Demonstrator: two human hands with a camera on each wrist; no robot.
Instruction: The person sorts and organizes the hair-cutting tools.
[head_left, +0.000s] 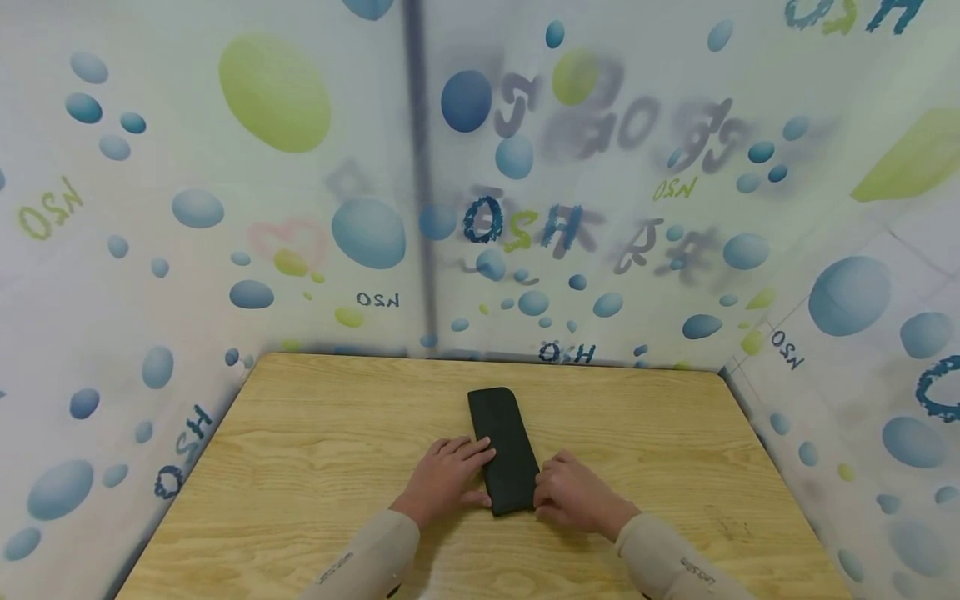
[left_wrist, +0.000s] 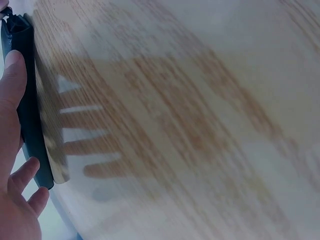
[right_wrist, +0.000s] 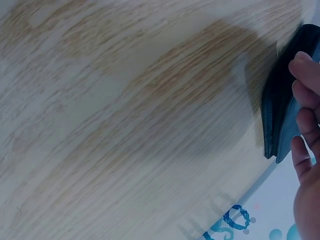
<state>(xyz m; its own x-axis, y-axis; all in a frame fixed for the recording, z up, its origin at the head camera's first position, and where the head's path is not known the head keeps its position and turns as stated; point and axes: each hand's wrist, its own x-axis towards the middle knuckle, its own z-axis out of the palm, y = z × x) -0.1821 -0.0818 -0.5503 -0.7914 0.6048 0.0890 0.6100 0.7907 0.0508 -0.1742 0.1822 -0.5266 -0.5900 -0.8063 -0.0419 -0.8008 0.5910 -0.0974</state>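
Note:
A long black leather-look case [head_left: 510,442] lies flat on the wooden table, angled slightly, with one rounded far corner. My left hand [head_left: 447,471] rests along its left side, fingers extended over the edge and thumb near the bottom corner. In the left wrist view, the thumb lies along the dark side of the case [left_wrist: 31,125], and two fingertips are at its far end. My right hand [head_left: 573,492] pinches the lower right edge with curled fingers. The right wrist view shows a gap between two layers of the case [right_wrist: 274,100], close to the fingers.
The light wooden table [head_left: 337,408] extends around both hands. Behind it and on both sides hang pale curtain-like walls [head_left: 375,333] printed with blue and green ovals and letters. The table's back edge meets the rear wall.

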